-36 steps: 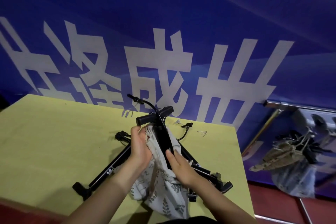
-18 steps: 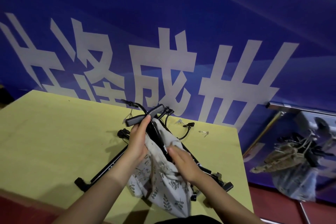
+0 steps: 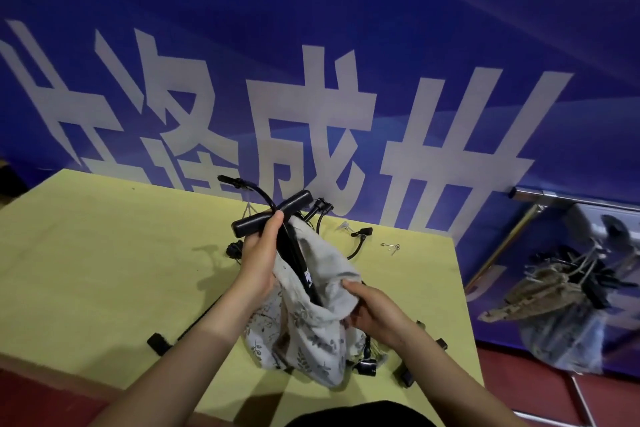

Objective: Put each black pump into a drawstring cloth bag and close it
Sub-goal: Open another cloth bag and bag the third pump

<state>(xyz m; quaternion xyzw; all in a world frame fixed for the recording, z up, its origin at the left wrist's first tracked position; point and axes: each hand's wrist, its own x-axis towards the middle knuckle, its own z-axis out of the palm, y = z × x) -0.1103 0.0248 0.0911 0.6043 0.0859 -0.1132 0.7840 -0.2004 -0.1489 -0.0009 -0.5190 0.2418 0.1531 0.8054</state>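
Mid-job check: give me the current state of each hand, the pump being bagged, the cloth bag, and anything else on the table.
left hand: grips the pump just under its handle
right hand: pinches the bag's rim
pump: part-way inside the bag, T-handle sticking out
cloth bag: mouth open, not drawn shut
other pumps: lying unbagged on the table
yellow table: holds the pumps and some small loose parts

Two bare forearms, no sleeves, watch or rings; left hand (image 3: 258,255), right hand (image 3: 375,314); dark garment (image 3: 360,414) at bottom edge.
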